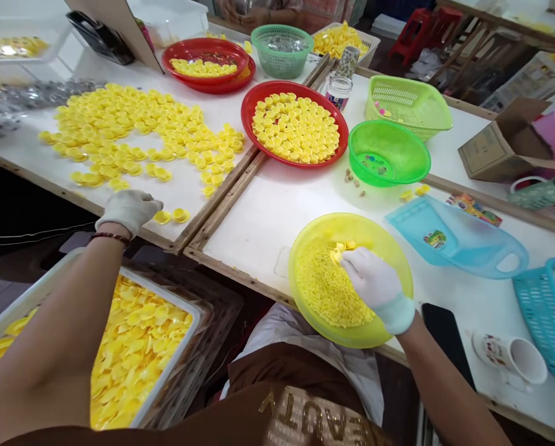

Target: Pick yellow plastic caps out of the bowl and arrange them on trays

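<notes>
White-gloved right hand (374, 282) clamps small yellow plastic pieces (339, 251) over tiny yellow granules (326, 291) in a round yellow plastic bowl (336, 224); the white-gloved left hand (127, 212), its grip hidden, is beside shallow yellow plastic cups (181, 215) on a white tabletop (243, 226).

Loose cups (129, 130) on left table (166, 196), crate (166, 292) of pieces (142, 334) lower at near left, basin (342, 338) of pellets (328, 291) on right table (244, 229), tray (247, 118) of more cups (296, 127) behind it, phone (447, 341) then mug (495, 353) to basin's right
</notes>
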The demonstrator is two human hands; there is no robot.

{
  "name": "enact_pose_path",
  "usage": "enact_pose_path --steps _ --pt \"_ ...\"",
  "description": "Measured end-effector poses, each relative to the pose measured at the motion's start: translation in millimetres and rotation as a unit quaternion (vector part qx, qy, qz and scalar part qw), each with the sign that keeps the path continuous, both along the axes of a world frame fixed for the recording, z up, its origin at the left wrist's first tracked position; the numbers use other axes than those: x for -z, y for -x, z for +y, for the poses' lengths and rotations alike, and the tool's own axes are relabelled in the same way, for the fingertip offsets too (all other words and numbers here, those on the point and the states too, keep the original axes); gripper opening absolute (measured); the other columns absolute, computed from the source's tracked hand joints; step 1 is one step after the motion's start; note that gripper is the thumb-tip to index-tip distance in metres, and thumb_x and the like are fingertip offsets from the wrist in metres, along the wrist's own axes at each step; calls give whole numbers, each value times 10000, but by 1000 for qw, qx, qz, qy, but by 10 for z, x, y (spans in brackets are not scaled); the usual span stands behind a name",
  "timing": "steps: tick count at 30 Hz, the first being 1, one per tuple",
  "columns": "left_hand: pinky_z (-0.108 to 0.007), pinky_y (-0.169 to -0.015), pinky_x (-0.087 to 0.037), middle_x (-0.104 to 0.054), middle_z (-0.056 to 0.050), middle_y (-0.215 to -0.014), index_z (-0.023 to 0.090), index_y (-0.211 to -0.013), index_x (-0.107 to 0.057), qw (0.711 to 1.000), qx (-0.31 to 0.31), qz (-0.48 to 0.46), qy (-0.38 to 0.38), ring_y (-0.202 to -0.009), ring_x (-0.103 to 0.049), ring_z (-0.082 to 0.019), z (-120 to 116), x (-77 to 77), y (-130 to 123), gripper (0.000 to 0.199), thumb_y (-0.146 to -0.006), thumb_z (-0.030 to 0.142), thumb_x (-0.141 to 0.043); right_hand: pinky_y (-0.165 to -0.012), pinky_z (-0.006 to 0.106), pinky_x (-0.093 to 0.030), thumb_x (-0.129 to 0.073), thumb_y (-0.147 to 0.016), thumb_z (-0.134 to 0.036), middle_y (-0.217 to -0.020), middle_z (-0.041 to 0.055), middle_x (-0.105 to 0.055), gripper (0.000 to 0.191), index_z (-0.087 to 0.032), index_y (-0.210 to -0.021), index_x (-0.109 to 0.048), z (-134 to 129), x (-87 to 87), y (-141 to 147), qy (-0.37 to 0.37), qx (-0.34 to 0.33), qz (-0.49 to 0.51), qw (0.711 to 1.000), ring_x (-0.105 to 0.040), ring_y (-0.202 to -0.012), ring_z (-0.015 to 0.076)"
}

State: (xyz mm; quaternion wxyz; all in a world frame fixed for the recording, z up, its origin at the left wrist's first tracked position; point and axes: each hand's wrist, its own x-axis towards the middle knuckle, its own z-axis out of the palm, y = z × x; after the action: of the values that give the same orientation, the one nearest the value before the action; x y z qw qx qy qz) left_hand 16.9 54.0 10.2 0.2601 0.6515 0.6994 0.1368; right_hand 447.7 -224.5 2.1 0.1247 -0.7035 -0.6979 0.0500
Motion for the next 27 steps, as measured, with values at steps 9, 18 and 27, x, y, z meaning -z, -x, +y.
enact_pose_path --steps 9,18,27 --pt "-331 -726 -586 -720 -109 -976 116 -1135 -660 843 300 -379 234 -795 -693 -212 -1478 -215 -2043 517 -804 509 -718 -703 373 -359 -398 -1020 -311 -791 67 -586 264 -228 -1016 -648 113 -270 362 15 -113 44 993 -501 -733 222" --pt "-282 -707 -576 -698 -66 -914 133 -1005 -672 857 233 -420 190 -749 -656 -161 -1504 -6 -2143 408 -826 496 -729 -754 323 -439 -602 -917 -403 -1026 90 -653 265 -182 -1061 -605 339 227 47 244 10 89 966 -604 -872 222" --pt "-266 -662 -517 -722 -56 -822 138 -932 -730 884 313 -317 140 -727 -652 -181 -1653 80 -2427 339 -840 452 -643 -709 287 -428 -583 -864 -169 -820 7 -667 53 -197 -829 -612 -114 173 81 261 -62 193 944 -581 -752 167"
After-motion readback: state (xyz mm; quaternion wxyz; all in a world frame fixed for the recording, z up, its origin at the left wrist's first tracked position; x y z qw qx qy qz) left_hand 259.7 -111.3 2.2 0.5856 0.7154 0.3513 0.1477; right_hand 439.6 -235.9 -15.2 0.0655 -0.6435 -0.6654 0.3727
